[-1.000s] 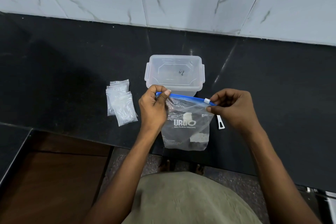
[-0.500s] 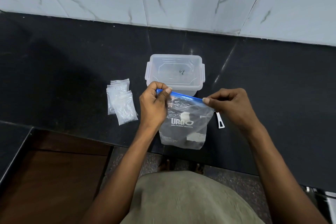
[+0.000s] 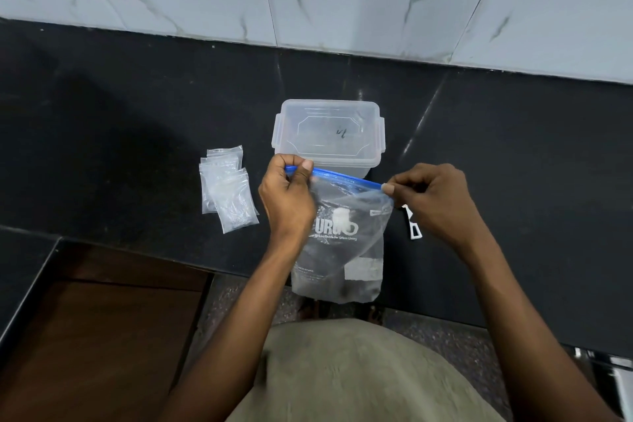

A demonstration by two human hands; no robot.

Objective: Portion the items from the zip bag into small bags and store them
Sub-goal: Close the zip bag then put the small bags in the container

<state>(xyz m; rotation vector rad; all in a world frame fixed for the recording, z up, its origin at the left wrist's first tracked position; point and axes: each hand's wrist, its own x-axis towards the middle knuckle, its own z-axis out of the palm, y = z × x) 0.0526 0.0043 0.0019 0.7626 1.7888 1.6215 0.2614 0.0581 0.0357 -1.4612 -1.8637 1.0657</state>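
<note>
hands: our left hand [image 3: 286,195] and right hand [image 3: 435,197] pinch the zip bag [image 3: 346,233] top corners | place: held above counter [image 3: 137,134] edge | risk: a hard pull can spill the items

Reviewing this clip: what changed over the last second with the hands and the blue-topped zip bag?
The right hand drew in along the blue strip of the clear plastic zip bag and now covers the white slider tab seen a second ago. The left hand kept pinching the strip's other end. The bag hangs a little more slack. The pile of small clear bags, the lidded clear plastic box and the small white plastic piece stayed put.
</note>
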